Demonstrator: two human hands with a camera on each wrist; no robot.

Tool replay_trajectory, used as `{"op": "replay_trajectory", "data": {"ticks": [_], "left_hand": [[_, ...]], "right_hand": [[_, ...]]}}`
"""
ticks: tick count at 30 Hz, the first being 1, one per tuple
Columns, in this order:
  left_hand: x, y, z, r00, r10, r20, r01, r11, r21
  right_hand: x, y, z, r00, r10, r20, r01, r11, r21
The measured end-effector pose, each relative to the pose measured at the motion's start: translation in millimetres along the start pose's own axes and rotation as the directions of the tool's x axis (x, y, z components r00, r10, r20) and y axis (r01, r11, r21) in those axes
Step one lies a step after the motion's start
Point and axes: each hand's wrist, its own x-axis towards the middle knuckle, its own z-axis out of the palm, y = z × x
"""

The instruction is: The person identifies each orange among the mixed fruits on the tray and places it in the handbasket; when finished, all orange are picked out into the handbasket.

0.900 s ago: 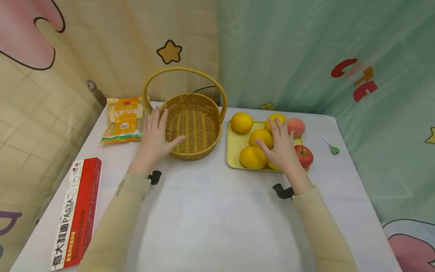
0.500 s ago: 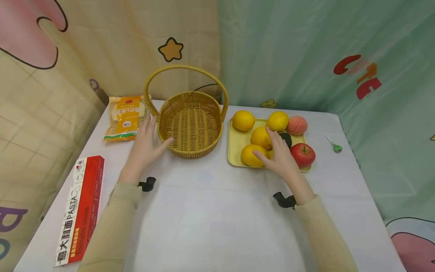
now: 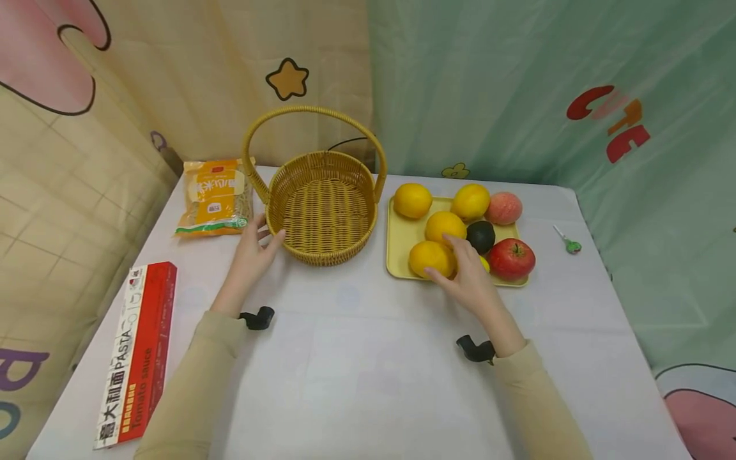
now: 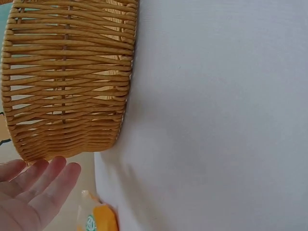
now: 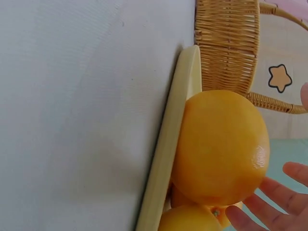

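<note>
My left hand (image 3: 248, 257) is at the left side of the wicker basket (image 3: 375, 211), fingers behind the rim and thumb in front. In the left wrist view its extended fingers (image 4: 60, 180) lie close to the basket's woven wall (image 4: 67, 82); contact is unclear. Over the front of the yellow tray (image 3: 397, 249), my right hand (image 3: 473, 281) spreads thumb and fingers around the front orange (image 3: 430, 259). The right wrist view shows its fingers (image 5: 276, 195) loosely extended beside that orange (image 5: 221, 144), which sits at the tray's rim (image 5: 166, 144); whether they touch is unclear.
Several other oranges (image 3: 413, 200), a dark round fruit (image 3: 480, 237), a red apple (image 3: 512, 259) and a pink peach (image 3: 505, 208) share the tray area. A lollipop (image 3: 570, 244) lies right. A grain bag (image 3: 214, 198) and pasta box (image 3: 138, 351) are left.
My left hand has drawn back from over the basket to its left side. My right hand has come down and toward me, from the back fruits to the front orange, uncovering the dark fruit.
</note>
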Motion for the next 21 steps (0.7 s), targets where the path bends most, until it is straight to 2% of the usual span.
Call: {"op": "replay_trajectory", "data": {"ticks": [5,13,17,21], "left_hand": [[2.2,-1.4,4.2,0.997,-0.076,-0.011,0.075,0.996,-0.058],[4.8,3.8,10.2,0.995,-0.093,-0.045,0.089,0.992,-0.087],[3.0,3.8,14.3,0.992,-0.116,-0.042,0.112,0.99,-0.084],[-1.7,4.3,16.5,0.993,-0.11,-0.035,0.106,0.99,-0.089]], "right_hand": [[1.0,3.9,6.5,1.0,0.03,-0.003,-0.03,1.0,-0.004],[1.9,5.8,13.3,0.999,0.025,-0.045,-0.027,0.999,-0.033],[3.5,5.7,18.0,0.998,0.011,-0.055,-0.013,0.999,-0.029],[5.6,4.8,22.7,0.999,0.023,-0.045,-0.024,1.0,-0.017]]}}
